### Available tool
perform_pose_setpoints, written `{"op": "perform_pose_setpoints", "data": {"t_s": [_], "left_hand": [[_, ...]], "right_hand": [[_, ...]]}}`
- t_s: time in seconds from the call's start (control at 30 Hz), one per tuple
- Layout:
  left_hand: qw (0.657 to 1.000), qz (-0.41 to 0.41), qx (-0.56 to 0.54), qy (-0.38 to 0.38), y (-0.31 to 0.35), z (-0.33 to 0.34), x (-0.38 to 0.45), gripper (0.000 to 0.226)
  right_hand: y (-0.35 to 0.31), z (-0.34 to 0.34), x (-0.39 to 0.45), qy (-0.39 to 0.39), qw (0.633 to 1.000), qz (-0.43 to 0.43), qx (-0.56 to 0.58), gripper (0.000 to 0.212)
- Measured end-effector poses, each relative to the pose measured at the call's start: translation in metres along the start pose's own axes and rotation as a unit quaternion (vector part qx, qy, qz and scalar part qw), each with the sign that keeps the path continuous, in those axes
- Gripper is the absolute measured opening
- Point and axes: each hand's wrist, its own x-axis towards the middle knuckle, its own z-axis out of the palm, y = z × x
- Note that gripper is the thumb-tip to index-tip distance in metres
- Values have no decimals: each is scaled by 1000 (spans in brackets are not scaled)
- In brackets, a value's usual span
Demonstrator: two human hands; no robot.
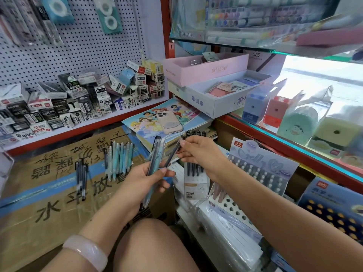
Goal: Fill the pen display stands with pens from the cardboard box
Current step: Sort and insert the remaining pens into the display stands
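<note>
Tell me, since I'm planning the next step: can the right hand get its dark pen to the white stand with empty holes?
Probably yes. The right hand pinches a dark pen above the white stand; its holes look open, with only the packet of black pens beside the path.

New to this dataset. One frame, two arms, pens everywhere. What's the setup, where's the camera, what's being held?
No robot here: a person works bare-handed, and the single picture comes from a wide-angle camera on their head, looking forward and down. The left hand grips a small bundle of pens. The right hand pinches one dark pen, at the bundle. Below lies a flattened cardboard box with two loose groups on it: light blue pens and dark pens. To the right stand pen display stands: a Jelly stand with its holes mostly filled, and a white stand with mostly empty holes. A phone rests on a colouring book behind the hands.
</note>
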Motion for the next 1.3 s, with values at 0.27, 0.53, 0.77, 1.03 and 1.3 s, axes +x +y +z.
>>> {"op": "perform_pose_setpoints", "data": {"t_s": [0.27, 0.53, 0.77, 1.03, 1.3], "left_hand": [[999, -21, -18, 47, -2, -8, 1, 20], [996, -35, -28, 72, -4, -7, 8, 28], [993, -41, -89, 65, -5, -9, 13, 38], [991, -35, -113, 60, -4, -10, 10, 35], [991, -30, -111, 74, -5, -12, 11, 34]], "right_hand": [[-22, -48, 1, 158, 985, -63, 17, 6], [20, -73, 5, 201, 928, -86, -302, 6], [36, -61, 15, 170, 886, -97, -421, 12], [42, -61, 25, 154, 886, -106, -425, 10], [54, -61, 29, 117, 863, -46, -490, 15]]}}
